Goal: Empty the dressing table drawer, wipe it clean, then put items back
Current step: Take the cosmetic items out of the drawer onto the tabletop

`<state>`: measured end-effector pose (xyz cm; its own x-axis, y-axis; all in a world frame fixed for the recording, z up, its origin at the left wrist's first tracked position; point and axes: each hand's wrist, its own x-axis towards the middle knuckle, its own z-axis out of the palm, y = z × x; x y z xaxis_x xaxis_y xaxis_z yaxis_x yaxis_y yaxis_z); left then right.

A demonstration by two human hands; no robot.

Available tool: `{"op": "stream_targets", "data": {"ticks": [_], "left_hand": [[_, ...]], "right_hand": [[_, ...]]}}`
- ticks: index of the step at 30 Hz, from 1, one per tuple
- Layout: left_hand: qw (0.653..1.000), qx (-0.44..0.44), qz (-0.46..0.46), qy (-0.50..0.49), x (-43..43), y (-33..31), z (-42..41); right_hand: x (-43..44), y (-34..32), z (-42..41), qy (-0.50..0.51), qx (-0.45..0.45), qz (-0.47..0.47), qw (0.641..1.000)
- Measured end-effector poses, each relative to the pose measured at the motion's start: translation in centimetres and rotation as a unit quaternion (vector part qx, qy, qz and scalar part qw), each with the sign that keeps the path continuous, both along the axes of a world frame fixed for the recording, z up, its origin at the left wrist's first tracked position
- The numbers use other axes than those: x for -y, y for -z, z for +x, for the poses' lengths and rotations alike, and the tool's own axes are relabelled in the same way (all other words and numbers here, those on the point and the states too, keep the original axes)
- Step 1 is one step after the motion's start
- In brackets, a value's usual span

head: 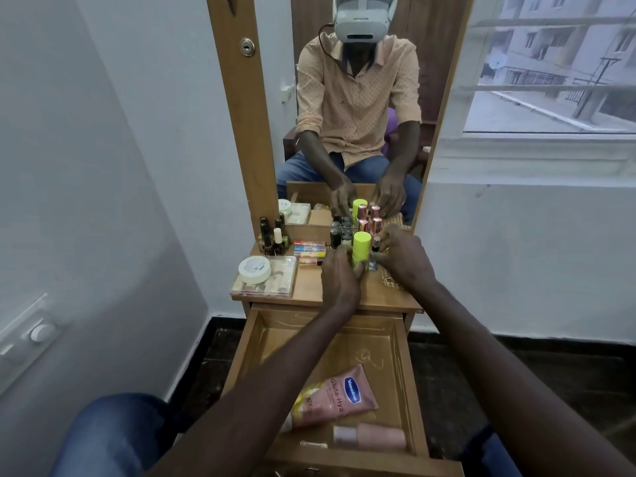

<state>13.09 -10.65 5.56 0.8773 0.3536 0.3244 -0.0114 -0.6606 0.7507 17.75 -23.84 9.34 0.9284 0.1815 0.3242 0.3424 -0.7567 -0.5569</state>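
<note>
Head view, looking down at a narrow wooden dressing table (309,287) w/ a tall mirror (361,132) behind it & its drawer (246,356) pulled open toward the viewer. Both forearms reach over the drawer to the table top.

The left hand (339,280) has its fingers wrapped round a neon-yellow bottle (359,251) standing upright near the back centre. The right hand (404,259) sits just beside it, fingers curled at a small clear bottle (374,261); can't tell if it actually grips it. Behind them, against the mirror, stand rose-gold capped bottles (377,224) & some dark-capped ones (339,235). A checked cloth (392,282) lies under the right wrist at the table's right edge.

Left part of the table: a clear plastic box (275,280) w/ a round white jar (255,268) on top, a few nail polish bottles (272,237) at the back left corner, & a stack of colourful small boxes (309,248) btw those & the hands.

In the drawer, near its front: a pink lotion tube (339,395) lying diagonally & a pale pink bottle (371,437) on its side just in front of it. The rest of the drawer floor is bare wood.
</note>
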Motion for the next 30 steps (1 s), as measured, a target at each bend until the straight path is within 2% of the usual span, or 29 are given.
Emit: {"op": "stream_targets", "data": {"ticks": [5, 9, 12, 14, 16, 19, 21, 23, 25, 30], "left_hand": [[1.000, 0.000, 0.000, 0.000, 0.0, 0.0, 0.0], [0.999, 0.038, 0.000, -0.001, -1.1, 0.7, -1.4], [0.998, 0.067, 0.012, -0.008, -2.9, 1.2, -4.5], [0.997, 0.073, 0.015, 0.032, -4.6, 1.8, -7.4], [0.992, 0.030, 0.034, 0.115, -6.7, 2.6, -10.4], [0.960, -0.149, 0.088, 0.220, -9.6, 3.2, -14.5], [0.923, -0.272, 0.119, 0.243, -10.7, 3.2, -16.9], [0.887, -0.347, 0.155, 0.261, -11.2, 3.4, -18.8], [0.869, -0.372, 0.198, 0.259, -10.9, 3.8, -20.0], [0.879, -0.387, 0.173, 0.221, -11.2, 5.0, -20.0]], "right_hand": [[0.0, 0.4, 0.1, -0.003, 0.003, 0.005, 1.000], [0.5, 0.4, -0.9, -0.003, 0.028, 0.003, 1.000], [1.3, 0.2, -3.1, 0.023, 0.055, 0.033, 0.998], [1.8, 0.5, -5.8, 0.044, 0.069, 0.070, 0.994], [2.2, 1.4, -9.4, 0.059, 0.072, 0.092, 0.991], [2.7, 3.8, -14.6, 0.031, 0.054, 0.076, 0.995], [2.7, 5.5, -17.9, -0.013, -0.008, 0.029, 0.999], [2.7, 6.7, -20.4, -0.044, -0.088, -0.044, 0.994], [2.8, 7.3, -21.6, -0.053, -0.128, -0.111, 0.984], [2.5, 7.2, -22.9, -0.073, -0.146, -0.156, 0.974]]}}
